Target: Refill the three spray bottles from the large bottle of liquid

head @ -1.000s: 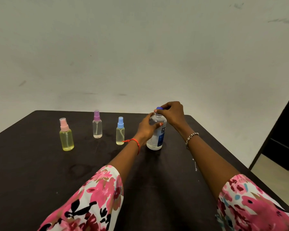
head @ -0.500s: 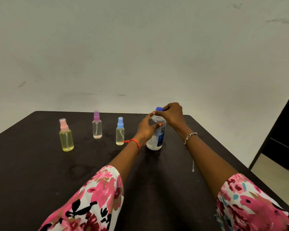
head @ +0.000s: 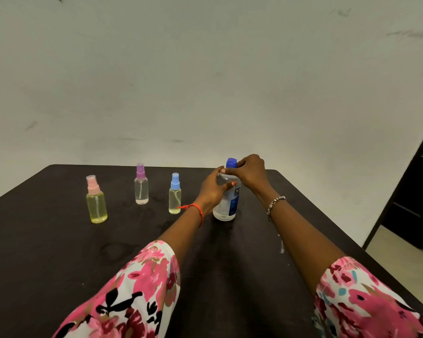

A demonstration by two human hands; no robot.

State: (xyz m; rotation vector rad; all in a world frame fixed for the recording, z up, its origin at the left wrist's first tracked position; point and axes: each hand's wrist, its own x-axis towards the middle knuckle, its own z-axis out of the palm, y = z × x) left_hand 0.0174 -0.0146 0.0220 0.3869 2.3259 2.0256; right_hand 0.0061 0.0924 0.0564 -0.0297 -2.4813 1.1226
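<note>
The large clear bottle [head: 226, 206] with a blue label stands upright on the dark table [head: 47, 240]. My left hand [head: 211, 190] grips its body from the left. My right hand [head: 250, 172] holds its blue cap [head: 230, 163] at the top, fingers curled around it. To the left stand three small spray bottles: one with a pink top and yellow liquid [head: 96, 201], one with a purple top and clear liquid [head: 141, 185], one with a blue top and pale yellow liquid [head: 174, 195]. All three are upright with tops on.
A pale wall rises behind the table's far edge. A dark cabinet or doorway [head: 415, 191] stands at the right beyond the table's right edge, with light floor [head: 401, 259] below it.
My right hand has shifted slightly to the right on the cap, so more of the blue cap shows. The large bottle and the spray bottles stay in place.
</note>
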